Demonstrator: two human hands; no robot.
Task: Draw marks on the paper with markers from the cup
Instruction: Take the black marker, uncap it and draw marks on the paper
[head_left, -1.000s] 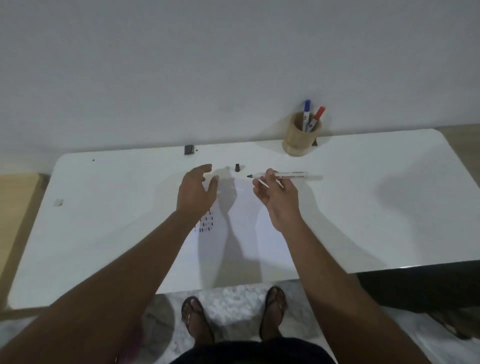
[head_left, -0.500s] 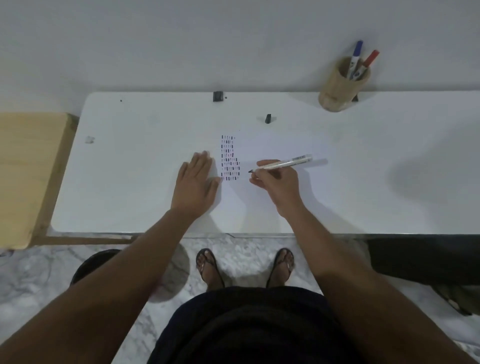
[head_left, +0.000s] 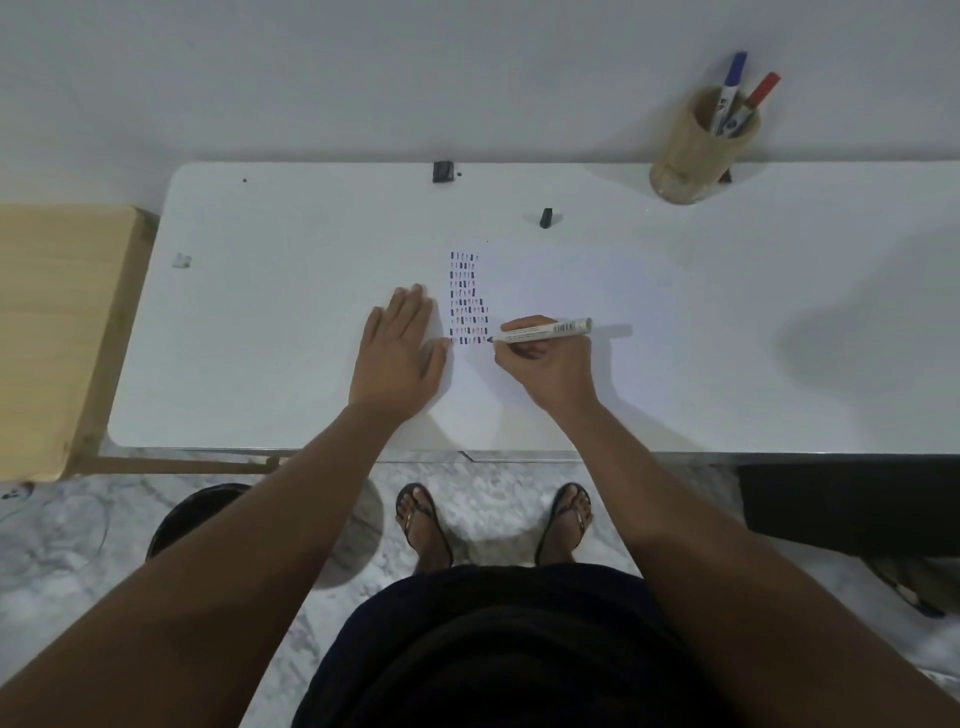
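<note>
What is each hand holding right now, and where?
Right hand grips the marker near its tip end. Left hand holds nothing, flat on the paper.

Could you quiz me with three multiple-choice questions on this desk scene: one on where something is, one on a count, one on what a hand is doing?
1. Where does the small black cap stand?
A. Inside the cup
B. On the table between the paper and the back edge
C. On the floor

2. How many markers stand in the wooden cup?
A. Two
B. Four
C. None

3. What is the left hand doing?
A. Gripping a marker
B. Lifted off the table
C. Lying flat, palm down, at the paper's left edge

Answers:
1. B: it stands on the white table just beyond the paper.
2. A: a blue-capped marker and a red-capped marker stick out.
3. C: its fingers are spread and flat, while the right hand holds the uncapped marker at the marks.
</note>
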